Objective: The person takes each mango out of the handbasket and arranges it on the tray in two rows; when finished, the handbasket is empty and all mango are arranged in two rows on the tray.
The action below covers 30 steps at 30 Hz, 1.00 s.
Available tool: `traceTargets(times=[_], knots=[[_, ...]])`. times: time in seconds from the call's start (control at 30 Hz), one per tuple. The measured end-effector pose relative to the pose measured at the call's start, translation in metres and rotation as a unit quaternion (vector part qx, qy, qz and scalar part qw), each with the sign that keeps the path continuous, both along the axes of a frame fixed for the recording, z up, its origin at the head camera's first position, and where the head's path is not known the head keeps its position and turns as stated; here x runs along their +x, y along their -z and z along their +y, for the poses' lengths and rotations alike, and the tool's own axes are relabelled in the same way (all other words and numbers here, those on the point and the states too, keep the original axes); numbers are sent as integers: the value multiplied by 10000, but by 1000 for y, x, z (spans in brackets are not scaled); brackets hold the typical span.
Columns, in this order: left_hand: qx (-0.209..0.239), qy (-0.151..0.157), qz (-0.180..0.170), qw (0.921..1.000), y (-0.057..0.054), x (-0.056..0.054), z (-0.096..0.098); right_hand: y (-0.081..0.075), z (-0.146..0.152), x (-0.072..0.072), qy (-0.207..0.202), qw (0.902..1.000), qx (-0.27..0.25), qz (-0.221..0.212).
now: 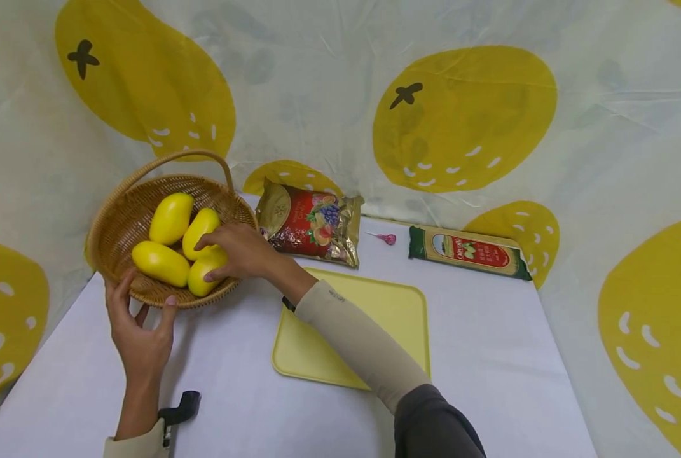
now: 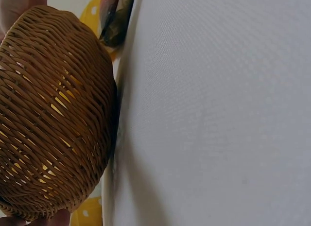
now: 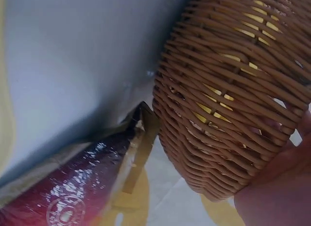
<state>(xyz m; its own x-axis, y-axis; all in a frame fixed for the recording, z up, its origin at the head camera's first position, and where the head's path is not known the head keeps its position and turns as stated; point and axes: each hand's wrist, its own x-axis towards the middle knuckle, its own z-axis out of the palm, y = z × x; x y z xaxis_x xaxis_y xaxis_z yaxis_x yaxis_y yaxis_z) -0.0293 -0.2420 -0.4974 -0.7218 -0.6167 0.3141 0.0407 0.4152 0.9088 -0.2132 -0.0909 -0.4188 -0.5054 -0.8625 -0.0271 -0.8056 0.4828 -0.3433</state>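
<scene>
A brown wicker basket (image 1: pixel 119 226) with an arched handle stands at the left, its mouth tilted toward me. Several yellow mangoes lie in it, among them a mango (image 1: pixel 171 218) at the back and another mango (image 1: pixel 160 263) by the near rim. My left hand (image 1: pixel 142 340) holds the basket at its near left rim, thumb and fingers spread along the edge. Reaching over the basket's right side, my right hand (image 1: pixel 240 251) grips the nearest mango (image 1: pixel 203 280) between thumb and fingers. Both wrist views show the basket's woven outside, with yellow showing through the gaps.
Right of the basket lies a red and gold candy bag (image 1: pixel 311 222). A yellow tray (image 1: pixel 397 312) sits under my right forearm. Farther right are a small pink lollipop-like item (image 1: pixel 387 239) and a green-ended pasta packet (image 1: pixel 468 252). A fruit-print cloth (image 1: pixel 317 95) hangs behind.
</scene>
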Motion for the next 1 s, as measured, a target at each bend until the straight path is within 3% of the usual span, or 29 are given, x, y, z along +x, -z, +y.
traceTargets(times=[0.3, 0.6, 1.0], knots=[[-18, -27, 22, 10000, 0, 1, 1, -8, -14, -6, -21, 9972, 665, -330], [-58, 4, 48, 10000, -1, 0, 0, -2, -24, -9, 269, 9948, 839, -514], [-39, -7, -12, 10000, -1, 2, 0, 1, -27, -5, -63, 9931, 1164, -129]])
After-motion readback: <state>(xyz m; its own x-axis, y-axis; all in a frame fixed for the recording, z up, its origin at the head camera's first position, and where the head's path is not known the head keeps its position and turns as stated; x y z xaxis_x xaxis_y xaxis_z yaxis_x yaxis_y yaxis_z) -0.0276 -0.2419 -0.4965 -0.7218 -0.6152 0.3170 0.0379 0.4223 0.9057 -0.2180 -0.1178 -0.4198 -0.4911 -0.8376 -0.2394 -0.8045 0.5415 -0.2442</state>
